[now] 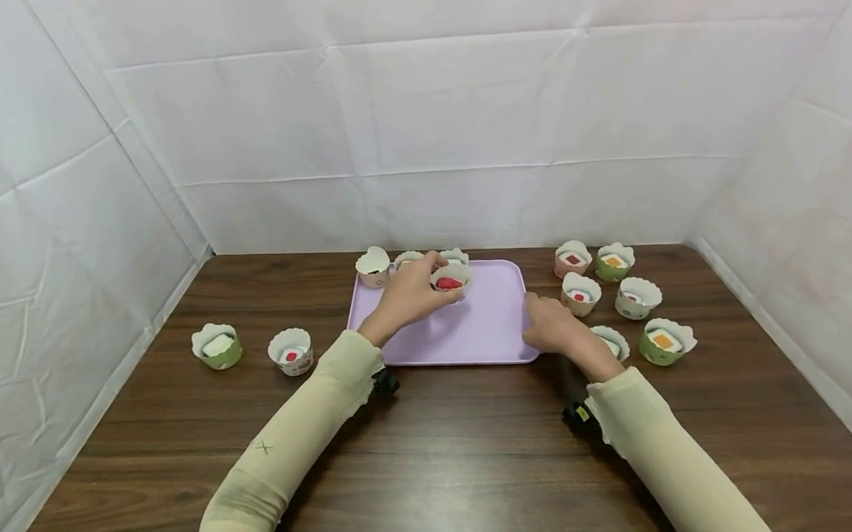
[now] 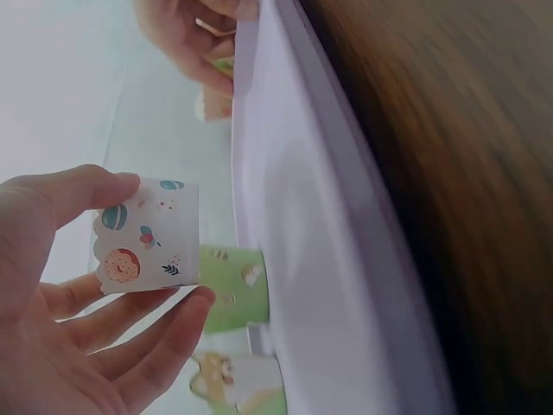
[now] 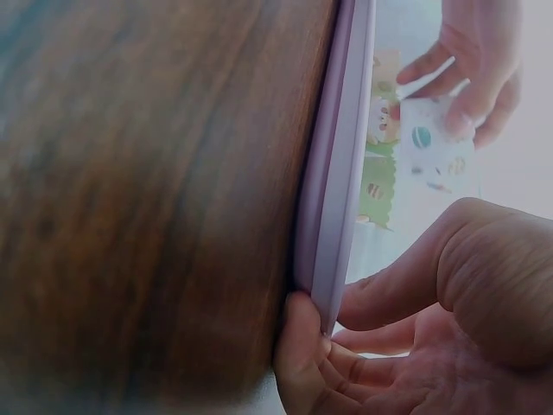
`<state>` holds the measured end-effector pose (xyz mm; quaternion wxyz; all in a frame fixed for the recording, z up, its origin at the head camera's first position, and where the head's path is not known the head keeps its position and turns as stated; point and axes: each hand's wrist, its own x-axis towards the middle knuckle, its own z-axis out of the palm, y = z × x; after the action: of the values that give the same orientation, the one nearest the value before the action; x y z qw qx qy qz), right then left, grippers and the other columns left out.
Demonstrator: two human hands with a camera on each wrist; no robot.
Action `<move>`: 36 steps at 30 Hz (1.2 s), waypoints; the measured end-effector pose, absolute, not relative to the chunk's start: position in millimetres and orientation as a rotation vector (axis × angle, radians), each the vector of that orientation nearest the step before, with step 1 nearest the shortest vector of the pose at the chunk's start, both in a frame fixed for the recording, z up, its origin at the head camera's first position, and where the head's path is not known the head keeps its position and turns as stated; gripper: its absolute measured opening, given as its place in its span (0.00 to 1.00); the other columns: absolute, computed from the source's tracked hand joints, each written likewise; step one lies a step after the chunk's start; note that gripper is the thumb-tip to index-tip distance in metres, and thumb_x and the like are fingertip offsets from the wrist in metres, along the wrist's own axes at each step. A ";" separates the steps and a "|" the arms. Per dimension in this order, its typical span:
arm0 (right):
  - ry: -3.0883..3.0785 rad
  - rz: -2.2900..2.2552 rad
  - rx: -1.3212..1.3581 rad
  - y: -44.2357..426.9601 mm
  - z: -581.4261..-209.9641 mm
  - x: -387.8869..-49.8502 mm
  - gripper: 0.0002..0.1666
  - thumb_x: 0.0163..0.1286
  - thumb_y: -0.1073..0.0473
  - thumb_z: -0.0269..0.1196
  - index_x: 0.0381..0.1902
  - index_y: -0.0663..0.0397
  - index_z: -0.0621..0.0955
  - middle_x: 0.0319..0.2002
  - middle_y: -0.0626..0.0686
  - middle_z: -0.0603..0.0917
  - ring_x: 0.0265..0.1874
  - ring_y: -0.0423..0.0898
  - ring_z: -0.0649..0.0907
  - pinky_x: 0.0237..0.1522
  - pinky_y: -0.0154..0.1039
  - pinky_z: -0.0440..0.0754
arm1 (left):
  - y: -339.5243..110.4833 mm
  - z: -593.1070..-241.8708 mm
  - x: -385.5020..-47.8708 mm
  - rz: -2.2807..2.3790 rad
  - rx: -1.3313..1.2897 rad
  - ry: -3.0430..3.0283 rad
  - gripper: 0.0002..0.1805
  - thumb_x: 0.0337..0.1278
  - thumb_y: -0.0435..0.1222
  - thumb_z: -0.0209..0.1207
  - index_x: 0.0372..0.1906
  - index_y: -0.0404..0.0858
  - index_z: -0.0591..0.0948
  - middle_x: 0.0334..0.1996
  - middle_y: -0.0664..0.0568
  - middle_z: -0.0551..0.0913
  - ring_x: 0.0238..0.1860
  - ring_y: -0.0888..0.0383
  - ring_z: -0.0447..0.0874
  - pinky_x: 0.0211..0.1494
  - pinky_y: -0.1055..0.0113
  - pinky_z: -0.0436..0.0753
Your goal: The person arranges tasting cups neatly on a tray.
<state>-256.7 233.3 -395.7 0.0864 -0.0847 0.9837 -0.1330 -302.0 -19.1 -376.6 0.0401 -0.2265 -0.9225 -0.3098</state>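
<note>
A white printed paper baking cup (image 2: 151, 233) is held between the thumb and fingers of my left hand (image 1: 411, 291), above the lilac tray (image 1: 491, 322). Something red (image 1: 449, 283) lies inside that cup. My right hand (image 1: 553, 324) pinches the tray's right edge, thumb over the rim and fingers curled below it in the right wrist view. Along the tray's back left side stand a pale pink cup (image 1: 375, 277), a cup partly hidden by my left hand, and a green cup (image 2: 238, 290).
Several cups stand right of the tray, among them a pink one (image 1: 572, 265) and a green one (image 1: 657, 352); my right hand partly covers one. On the left are a green cup (image 1: 221, 355) and a white cup (image 1: 295, 364). White sheeting (image 1: 456, 116) encloses the wooden table (image 1: 439, 453).
</note>
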 end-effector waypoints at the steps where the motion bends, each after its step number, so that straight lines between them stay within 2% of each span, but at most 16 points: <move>1: 2.929 -0.397 -0.247 233.3 -395.4 -256.8 0.31 0.58 0.67 0.58 0.59 0.77 0.70 0.50 0.71 0.81 0.45 0.59 0.80 0.45 0.53 0.84 | -15.7 -375.8 -302.2 -0.935 -0.704 -2.825 0.30 0.58 0.50 0.70 0.60 0.39 0.78 0.41 0.47 0.87 0.43 0.52 0.79 0.46 0.59 0.80; 4: 2.924 -0.392 -0.239 233.5 -395.3 -257.0 0.31 0.59 0.66 0.58 0.60 0.77 0.70 0.51 0.72 0.80 0.45 0.59 0.80 0.46 0.55 0.84 | -6.0 -373.2 -303.4 -0.906 -0.730 -2.815 0.29 0.57 0.51 0.70 0.60 0.41 0.79 0.39 0.49 0.87 0.40 0.52 0.80 0.43 0.59 0.80; 9: 2.921 -0.395 -0.221 233.8 -395.2 -256.8 0.32 0.59 0.66 0.58 0.61 0.77 0.69 0.51 0.72 0.80 0.44 0.59 0.80 0.46 0.54 0.84 | 10.4 -369.8 -307.1 -0.875 -0.753 -2.837 0.30 0.57 0.53 0.70 0.60 0.42 0.80 0.47 0.49 0.87 0.44 0.53 0.81 0.45 0.59 0.82; 13: 2.924 -0.405 -0.219 233.8 -395.0 -256.3 0.32 0.59 0.66 0.58 0.60 0.78 0.70 0.50 0.71 0.80 0.43 0.58 0.80 0.43 0.51 0.84 | 21.7 -368.2 -313.4 -0.875 -0.755 -2.856 0.30 0.57 0.53 0.69 0.60 0.42 0.80 0.49 0.47 0.87 0.45 0.52 0.82 0.45 0.58 0.84; 20: 2.925 -0.413 -0.210 233.9 -395.8 -255.6 0.30 0.59 0.67 0.59 0.59 0.77 0.70 0.49 0.70 0.81 0.42 0.59 0.80 0.42 0.51 0.84 | 34.7 -364.3 -327.7 -0.934 -0.794 -2.852 0.29 0.59 0.50 0.69 0.60 0.39 0.82 0.56 0.47 0.86 0.53 0.52 0.82 0.57 0.57 0.84; 28: 2.912 -0.383 -0.203 235.2 -398.0 -257.7 0.31 0.60 0.66 0.58 0.61 0.78 0.69 0.52 0.72 0.80 0.44 0.59 0.79 0.44 0.52 0.84 | 44.9 -356.8 -338.8 -0.882 -0.815 -2.866 0.24 0.59 0.49 0.68 0.55 0.41 0.82 0.50 0.49 0.86 0.44 0.55 0.78 0.47 0.65 0.81; 36: 2.922 -0.388 -0.229 236.5 -399.3 -257.6 0.32 0.59 0.67 0.57 0.60 0.78 0.69 0.51 0.72 0.80 0.45 0.60 0.81 0.45 0.56 0.84 | 57.5 -357.1 -351.1 -0.781 -0.814 -2.920 0.25 0.60 0.48 0.69 0.58 0.39 0.83 0.53 0.49 0.86 0.48 0.55 0.80 0.52 0.64 0.84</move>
<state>-257.6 236.5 -399.3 0.0923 -0.0771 0.9841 -0.1305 -351.1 57.5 -357.1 0.0055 -0.2602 -0.9328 -0.2494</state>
